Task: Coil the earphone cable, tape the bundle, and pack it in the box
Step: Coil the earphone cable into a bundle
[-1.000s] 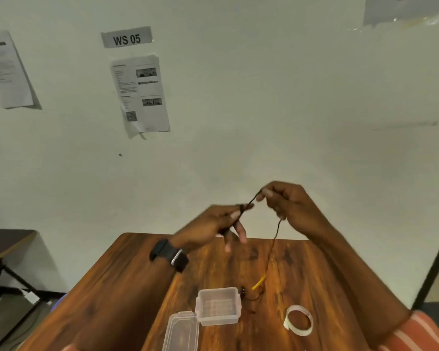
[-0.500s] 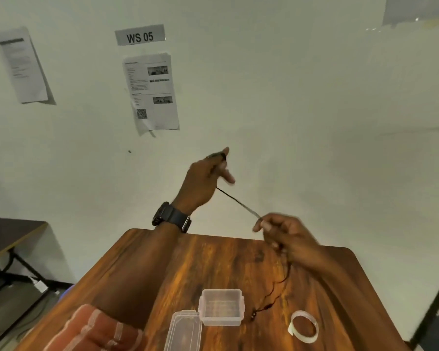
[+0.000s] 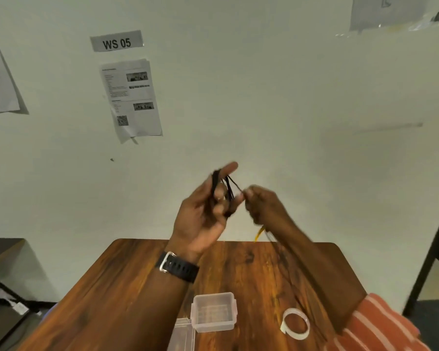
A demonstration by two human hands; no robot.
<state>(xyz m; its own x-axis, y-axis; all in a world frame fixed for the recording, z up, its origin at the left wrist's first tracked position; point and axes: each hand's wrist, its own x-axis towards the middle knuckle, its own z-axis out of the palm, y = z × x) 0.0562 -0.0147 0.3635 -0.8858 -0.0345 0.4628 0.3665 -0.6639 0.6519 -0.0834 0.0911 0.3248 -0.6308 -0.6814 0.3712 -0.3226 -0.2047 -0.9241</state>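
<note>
Earphone cable point(image 3: 229, 190) is looped in black strands round the left hand's point(image 3: 205, 214) spread fingers, above the wooden table's point(image 3: 127, 287) far edge. Nearer on that table stand the open clear box point(image 3: 213, 312) and tape ring point(image 3: 295, 323). The right hand point(image 3: 262, 206) pinches the strand beside the left; half a second ago they were apart. Behind the table, papers hang on the wall point(image 3: 264, 84).

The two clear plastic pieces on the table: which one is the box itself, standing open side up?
The clear box, the piece nearer the roll of tape. Its walls stand up around an open cavity. The lid lies at its left, at the picture's bottom edge.
</note>
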